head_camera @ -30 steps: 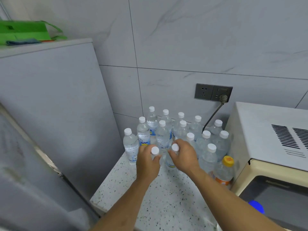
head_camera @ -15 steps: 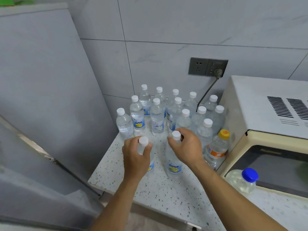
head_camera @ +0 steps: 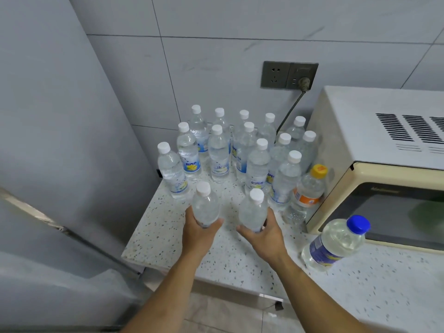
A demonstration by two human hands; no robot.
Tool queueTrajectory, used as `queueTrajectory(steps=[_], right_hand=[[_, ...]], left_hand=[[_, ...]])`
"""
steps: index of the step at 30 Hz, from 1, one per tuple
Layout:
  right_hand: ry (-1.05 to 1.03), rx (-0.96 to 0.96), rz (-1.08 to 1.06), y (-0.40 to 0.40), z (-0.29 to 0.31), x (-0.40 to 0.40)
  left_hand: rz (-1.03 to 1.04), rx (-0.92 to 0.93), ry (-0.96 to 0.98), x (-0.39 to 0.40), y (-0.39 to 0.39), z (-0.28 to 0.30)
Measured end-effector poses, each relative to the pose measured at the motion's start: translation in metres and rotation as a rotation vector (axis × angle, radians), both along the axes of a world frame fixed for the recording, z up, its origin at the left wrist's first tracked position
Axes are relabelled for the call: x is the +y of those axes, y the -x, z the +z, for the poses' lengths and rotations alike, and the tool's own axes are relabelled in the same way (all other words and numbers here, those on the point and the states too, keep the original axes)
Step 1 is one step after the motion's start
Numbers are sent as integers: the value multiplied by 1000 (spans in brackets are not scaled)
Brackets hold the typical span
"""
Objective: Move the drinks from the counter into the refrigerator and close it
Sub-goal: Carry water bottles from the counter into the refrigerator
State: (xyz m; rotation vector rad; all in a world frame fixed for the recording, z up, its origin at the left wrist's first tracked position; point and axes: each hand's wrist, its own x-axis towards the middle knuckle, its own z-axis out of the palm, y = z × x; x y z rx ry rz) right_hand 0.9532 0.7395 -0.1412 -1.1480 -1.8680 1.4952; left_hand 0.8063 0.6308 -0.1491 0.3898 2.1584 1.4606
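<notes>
At frame centre, the left hand (head_camera: 198,233) and right hand (head_camera: 264,233) each grasp a white-capped water bottle (head_camera: 205,207); the blue-yellow labels' writing is unreadable.

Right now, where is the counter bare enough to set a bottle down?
The counter is bare in front, between its near edge and the bottle cluster, and to the right past the blue-capped bottle. Between fridge and microwave it is packed.

Both hands have slid from the caps to the bodies, lifting two bottles (head_camera: 205,207) toward the person.
</notes>
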Motion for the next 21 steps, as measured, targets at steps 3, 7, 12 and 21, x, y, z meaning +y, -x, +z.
queueTrajectory(steps=[3, 7, 12, 21], right_hand=[[-29, 27, -4, -5, -1, -11], [-23, 80, -47, -22, -8, -27], [46, 114, -88, -41, -15, -44], [389, 187, -43, -68, -16, -64]], left_hand=[[57, 0, -26, -3, -6, -1], [81, -26, -78, -24, -18, -4], [58, -138, -145, -62, -36, -13], [37, -324, -256, -121, -83, 7]])
